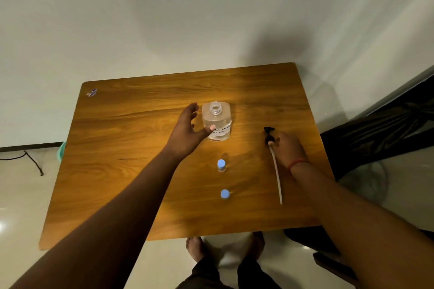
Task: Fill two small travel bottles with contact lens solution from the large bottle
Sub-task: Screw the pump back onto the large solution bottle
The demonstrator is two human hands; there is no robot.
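A large clear bottle (pixel 217 122) with a white label stands uncapped on the wooden table (pixel 131 148), liquid inside. My left hand (pixel 187 132) is spread just left of it, thumb in front of the label, fingers straight. Whether it touches the bottle is unclear. My right hand (pixel 287 148) rests on the table to the right and holds the black pump head (pixel 269 135), whose long white tube (pixel 277 176) lies toward me. Two small bottles with blue caps stand in front of the large one, the far one (pixel 221 165) and the near one (pixel 225 194).
A small sticker (pixel 92 92) lies at the table's far left corner. A white wall stands behind the table. Dark fabric (pixel 385 129) lies on the floor to the right. My bare feet (pixel 195 248) show under the near edge.
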